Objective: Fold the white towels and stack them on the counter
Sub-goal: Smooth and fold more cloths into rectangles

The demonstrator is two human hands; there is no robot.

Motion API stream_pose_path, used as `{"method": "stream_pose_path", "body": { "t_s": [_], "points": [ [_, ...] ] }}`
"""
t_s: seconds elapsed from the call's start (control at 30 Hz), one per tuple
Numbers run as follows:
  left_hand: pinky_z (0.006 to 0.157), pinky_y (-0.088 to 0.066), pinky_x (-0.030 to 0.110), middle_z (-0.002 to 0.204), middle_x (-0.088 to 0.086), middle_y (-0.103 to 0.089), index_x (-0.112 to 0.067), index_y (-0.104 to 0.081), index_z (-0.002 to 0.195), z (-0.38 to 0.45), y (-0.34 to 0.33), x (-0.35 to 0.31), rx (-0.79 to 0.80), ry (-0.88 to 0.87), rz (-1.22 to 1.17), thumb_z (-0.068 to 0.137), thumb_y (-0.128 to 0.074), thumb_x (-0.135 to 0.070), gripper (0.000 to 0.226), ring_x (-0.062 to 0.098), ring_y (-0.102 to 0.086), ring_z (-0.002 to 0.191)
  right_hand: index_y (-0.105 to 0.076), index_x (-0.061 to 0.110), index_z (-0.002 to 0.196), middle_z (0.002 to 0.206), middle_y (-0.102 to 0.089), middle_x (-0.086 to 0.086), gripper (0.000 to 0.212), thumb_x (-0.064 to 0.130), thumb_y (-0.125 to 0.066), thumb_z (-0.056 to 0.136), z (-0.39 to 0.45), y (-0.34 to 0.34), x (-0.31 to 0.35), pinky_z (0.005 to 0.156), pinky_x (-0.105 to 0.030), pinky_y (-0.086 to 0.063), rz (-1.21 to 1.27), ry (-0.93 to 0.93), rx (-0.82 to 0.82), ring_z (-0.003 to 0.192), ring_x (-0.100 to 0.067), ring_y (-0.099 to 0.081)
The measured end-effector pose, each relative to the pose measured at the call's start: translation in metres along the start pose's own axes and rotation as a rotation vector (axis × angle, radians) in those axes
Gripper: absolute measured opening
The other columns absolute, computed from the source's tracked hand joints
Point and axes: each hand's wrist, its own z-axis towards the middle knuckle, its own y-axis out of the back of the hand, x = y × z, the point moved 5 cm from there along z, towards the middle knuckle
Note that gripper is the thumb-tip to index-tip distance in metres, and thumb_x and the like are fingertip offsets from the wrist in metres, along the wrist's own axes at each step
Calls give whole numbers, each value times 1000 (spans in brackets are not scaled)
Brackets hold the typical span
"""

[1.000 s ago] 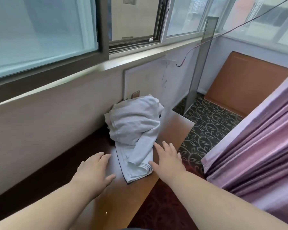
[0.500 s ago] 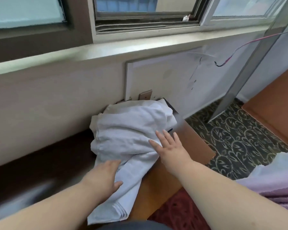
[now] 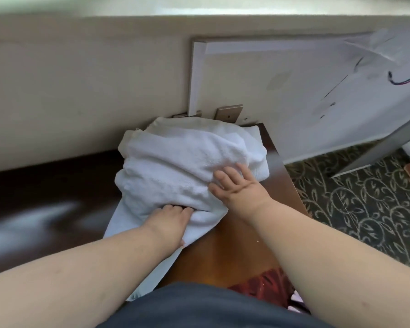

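Note:
A heap of crumpled white towels [image 3: 180,162] lies on the brown wooden counter [image 3: 223,252], pushed up against the wall. One towel trails from the heap toward me over the counter's near edge. My left hand [image 3: 168,221] reaches into the heap's near side, and its fingertips are hidden under a fold of towel. My right hand [image 3: 237,185] lies on the heap's right side with the fingers spread and nearly straight.
A white board [image 3: 294,91] leans on the wall behind the counter's right end, with a small beige switch plate [image 3: 229,112] at its foot. Patterned carpet [image 3: 365,204] covers the floor to the right. A dark glossy surface [image 3: 45,204] extends left of the counter.
I have leaned in closer, so the view dropped toward the counter. Both hands moved forward onto the towel heap, and my left hand's fingers went under a fold.

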Motion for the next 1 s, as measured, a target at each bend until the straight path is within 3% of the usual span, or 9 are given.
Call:
{"method": "stream_pose_path", "body": {
  "t_s": [0.1, 0.27, 0.33, 0.43, 0.5, 0.67, 0.83, 0.93, 1.0],
  "points": [
    [92, -45, 35, 120, 3, -58, -22, -52, 119, 10, -1, -5, 19, 47, -39, 88, -57, -39, 35, 25, -53, 109, -69, 18, 114, 111, -59, -5, 46, 17, -79, 68, -6, 9, -7, 113, -50, -30, 120, 50, -291, 103, -30, -57],
    [79, -50, 33, 99, -3, -61, -22, -55, 98, -14, 13, 4, -42, 47, -363, 88, -47, -25, 14, 19, -59, 92, -72, 11, 108, 96, -69, -7, 37, 4, -75, 72, -11, 23, -26, 96, -42, -40, 381, -65, -370, 89, -35, -63],
    [72, -51, 33, 91, -13, -60, -30, -50, 103, -31, 21, 12, -81, 116, -508, 88, -48, -37, 17, 11, -59, 81, -72, 8, 104, 91, -70, -8, 29, 7, -69, 75, -8, 40, -30, 90, -42, -46, 484, -146, -382, 86, -36, -64],
    [72, -47, 27, 106, -25, -56, -42, -38, 121, -55, 42, 11, -222, 193, -642, 72, -50, -77, 61, 2, -58, 92, -71, 7, 97, 82, -70, -7, 26, 17, -59, 76, 0, 78, -22, 81, -41, -50, 584, -141, -426, 79, -34, -63],
    [69, -47, 25, 104, -26, -56, -45, -35, 123, -64, 60, 10, -359, 251, -689, 62, -49, -86, 75, 1, -59, 89, -71, 7, 96, 82, -70, -8, 25, 16, -65, 74, 11, 103, -12, 72, -40, -51, 634, -91, -444, 76, -34, -66],
    [55, -34, 20, 75, -17, -52, -37, -43, 96, -68, 83, 32, -552, 356, -718, 86, -49, -54, 20, 4, -56, 69, -72, 7, 107, 91, -68, -14, 26, 13, -74, 82, 35, 151, -7, 61, -46, -53, 632, -27, -476, 81, -38, -65],
    [84, -49, 34, 105, -6, -66, -29, -57, 117, -95, 44, 70, -257, 360, -724, 87, -59, -46, 35, 20, -60, 96, -72, 7, 105, 92, -67, -13, 22, 14, -72, 84, 52, 189, -2, 61, -43, -52, 611, 7, -615, 77, -37, -64],
    [85, -48, 33, 106, -6, -66, -31, -59, 114, -122, 8, 97, -135, 402, -754, 90, -57, -46, 29, 17, -60, 98, -70, 7, 104, 95, -67, -12, 21, 18, -68, 86, 63, 200, 6, 63, -45, -52, 607, -54, -650, 80, -37, -64],
    [80, -48, 34, 98, -8, -67, -33, -59, 103, -143, -6, 119, -170, 452, -878, 90, -51, -51, 23, 16, -62, 92, -69, 8, 105, 100, -67, -12, 21, 20, -68, 88, 70, 206, 11, 65, -45, -52, 602, -105, -656, 82, -37, -63]
  ]
}}
